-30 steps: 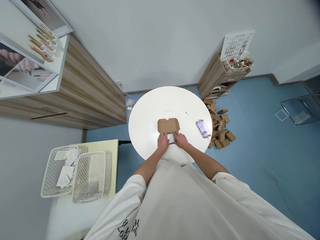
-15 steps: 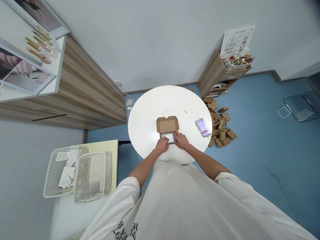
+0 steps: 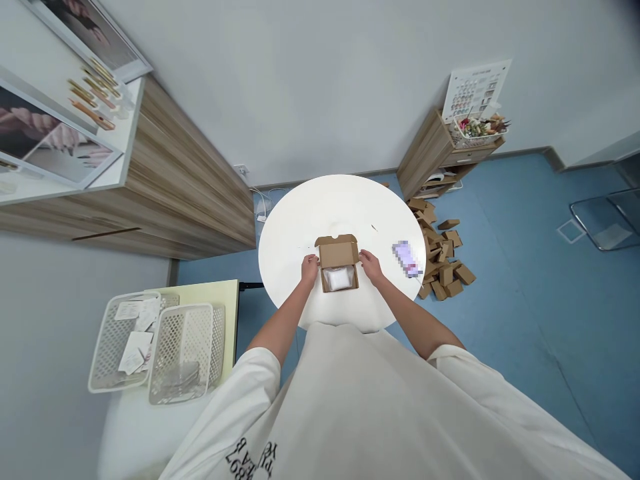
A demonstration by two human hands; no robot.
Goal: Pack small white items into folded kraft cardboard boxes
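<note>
A small brown cardboard box (image 3: 326, 285) stands on the round white table (image 3: 300, 207), its lid (image 3: 338, 253) raised and tilted back. Inside lies a white, plastic-wrapped packet (image 3: 339, 278). At the lid's left edge, my left hand (image 3: 310, 269) has its fingers closed on the side flap. My right hand (image 3: 371, 264) pinches the flap on the opposite side, thumb and fingers close together. Small parts of both flaps are covered by the fingertips.
A blurred-out purple item (image 3: 407, 259) lies on the table's right side. Many brown boxes (image 3: 443, 257) are heaped on the floor at right. White baskets (image 3: 181, 353) sit on a side table at left. A wooden cabinet (image 3: 190, 173) stands at the upper left.
Both hands have left the packet in the box and moved outward and up to the lid's two sides. The packet now shows fully uncovered.
</note>
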